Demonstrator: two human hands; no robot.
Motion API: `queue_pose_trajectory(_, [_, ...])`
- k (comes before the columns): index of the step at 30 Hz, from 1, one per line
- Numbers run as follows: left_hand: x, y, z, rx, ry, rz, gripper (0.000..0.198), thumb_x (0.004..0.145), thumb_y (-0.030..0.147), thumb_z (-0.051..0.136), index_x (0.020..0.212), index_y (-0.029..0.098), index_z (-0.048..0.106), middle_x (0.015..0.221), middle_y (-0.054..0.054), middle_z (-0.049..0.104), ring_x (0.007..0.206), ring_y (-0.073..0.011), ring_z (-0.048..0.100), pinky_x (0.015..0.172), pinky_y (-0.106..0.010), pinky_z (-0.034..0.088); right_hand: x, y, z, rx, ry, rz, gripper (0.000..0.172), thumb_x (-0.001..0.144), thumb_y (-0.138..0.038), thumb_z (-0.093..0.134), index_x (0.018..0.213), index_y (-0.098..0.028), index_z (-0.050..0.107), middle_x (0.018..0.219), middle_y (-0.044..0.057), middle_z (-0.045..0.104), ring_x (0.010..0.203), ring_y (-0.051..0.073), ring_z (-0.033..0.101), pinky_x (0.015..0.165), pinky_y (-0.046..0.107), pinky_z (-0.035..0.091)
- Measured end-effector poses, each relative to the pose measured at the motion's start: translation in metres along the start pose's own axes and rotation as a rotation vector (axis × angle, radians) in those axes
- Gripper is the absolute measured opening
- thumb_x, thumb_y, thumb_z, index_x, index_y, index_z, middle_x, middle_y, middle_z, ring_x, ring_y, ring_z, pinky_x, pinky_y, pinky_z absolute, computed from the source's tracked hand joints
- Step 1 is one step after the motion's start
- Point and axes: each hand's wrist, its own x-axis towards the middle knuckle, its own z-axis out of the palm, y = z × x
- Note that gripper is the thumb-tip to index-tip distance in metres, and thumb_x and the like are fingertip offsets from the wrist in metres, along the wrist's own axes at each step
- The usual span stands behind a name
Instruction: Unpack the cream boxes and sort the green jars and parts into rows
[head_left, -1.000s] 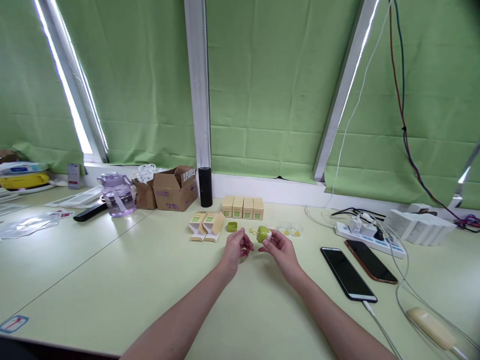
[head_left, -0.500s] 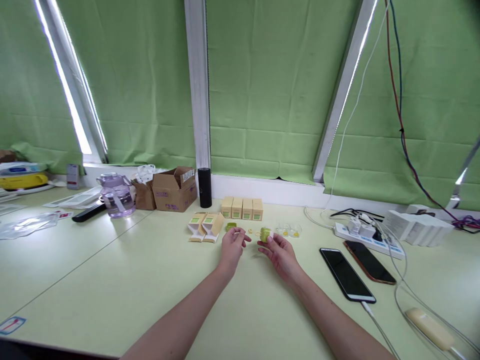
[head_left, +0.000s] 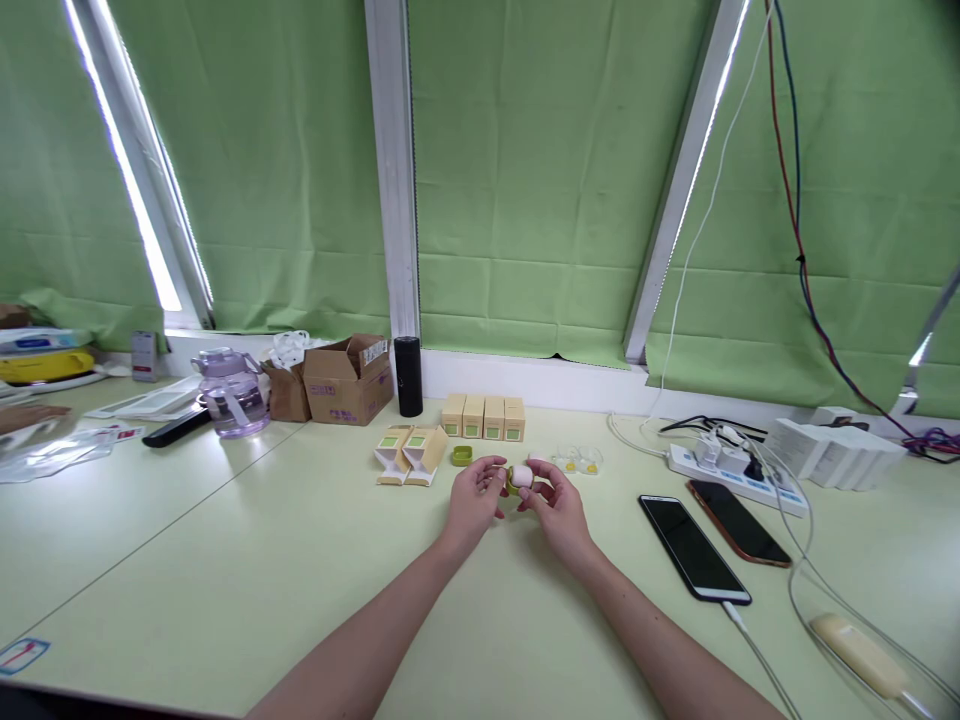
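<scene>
Green blinds back a pale tabletop [head_left: 225,560]. Over its far middle the left hand [head_left: 471,497] and right hand [head_left: 559,505] both pinch a green-and-white piece [head_left: 517,477] between their fingertips, seemingly joining two parts. That calls for a fine, steady grip. Small boxes [head_left: 484,417] stand just beyond and a black phone [head_left: 694,548] lies right. The widest room is near and left.
</scene>
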Motion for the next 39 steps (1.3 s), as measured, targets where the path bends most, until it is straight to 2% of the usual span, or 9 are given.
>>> queue_pose_trajectory(7, [-0.001,-0.003,0.003,-0.104,-0.073,-0.084,0.049,0.072,0.047,0.084,0.106,0.014,0.07,0.094,-0.013,0.074,0.07,-0.0208,0.073,0.053,-0.029,0.061,-0.004,0.002,0.0,-0.12,-0.007,-0.066,0.045,0.078,-0.036,0.075,0.12,-0.027,0.062,0.115,0.007,0.066,0.087,0.019,0.068,0.074,0.035,0.062])
queue_pose_trajectory(10, [0.0,-0.005,0.003,-0.124,-0.088,-0.094,0.049,0.071,0.047,0.084,0.105,0.014,0.069,0.096,-0.013,0.074,0.07,-0.0208,0.073,0.056,-0.033,0.063,-0.006,0.002,0.0,-0.233,-0.013,-0.161,0.037,0.081,-0.034,0.071,0.117,-0.028,0.064,0.125,0.008,0.062,0.095,0.021,0.067,0.078,0.036,0.062])
queue_pose_trajectory(15, [0.001,-0.009,0.003,-0.107,-0.073,-0.057,0.042,0.073,0.042,0.083,0.101,0.015,0.07,0.097,-0.014,0.074,0.082,-0.0239,0.074,0.067,-0.037,0.065,-0.008,0.0,-0.005,-0.486,-0.024,-0.313,0.037,0.088,-0.029,0.063,0.125,-0.029,0.061,0.135,0.01,0.054,0.099,0.022,0.067,0.081,0.04,0.063])
queue_pose_trajectory(20, [-0.004,-0.009,0.004,0.014,-0.085,0.038,0.031,0.08,0.037,0.076,0.104,0.017,0.072,0.101,-0.013,0.074,0.091,-0.0256,0.073,0.074,-0.037,0.064,-0.007,-0.002,-0.013,-0.857,-0.021,-0.495,0.038,0.092,-0.027,0.059,0.129,-0.031,0.061,0.128,0.01,0.061,0.116,0.029,0.062,0.089,0.044,0.059])
queue_pose_trajectory(26, [-0.011,-0.005,0.002,0.185,-0.084,0.152,0.024,0.085,0.03,0.07,0.107,0.022,0.074,0.109,-0.012,0.075,0.092,-0.0249,0.072,0.081,-0.036,0.06,-0.008,-0.004,-0.012,-1.054,-0.091,-0.582,0.031,0.097,-0.022,0.051,0.126,-0.027,0.061,0.122,0.011,0.063,0.099,0.026,0.068,0.077,0.038,0.057])
queue_pose_trajectory(33, [-0.012,-0.009,0.0,0.367,-0.153,0.253,0.026,0.091,0.026,0.059,0.115,0.023,0.069,0.111,-0.009,0.075,0.094,-0.0223,0.072,0.082,-0.035,0.061,-0.008,-0.003,-0.012,-1.127,-0.097,-0.649,0.032,0.098,-0.018,0.05,0.128,-0.024,0.059,0.12,0.011,0.063,0.087,0.021,0.068,0.066,0.032,0.055])
queue_pose_trajectory(39, [-0.012,-0.007,-0.002,0.537,-0.142,0.339,0.027,0.094,0.024,0.053,0.118,0.023,0.065,0.111,-0.008,0.075,0.097,-0.0224,0.073,0.083,-0.035,0.06,-0.007,0.0,-0.012,-1.19,-0.097,-0.691,0.03,0.099,-0.015,0.046,0.126,-0.023,0.057,0.117,0.011,0.063,0.078,0.019,0.067,0.061,0.029,0.052])
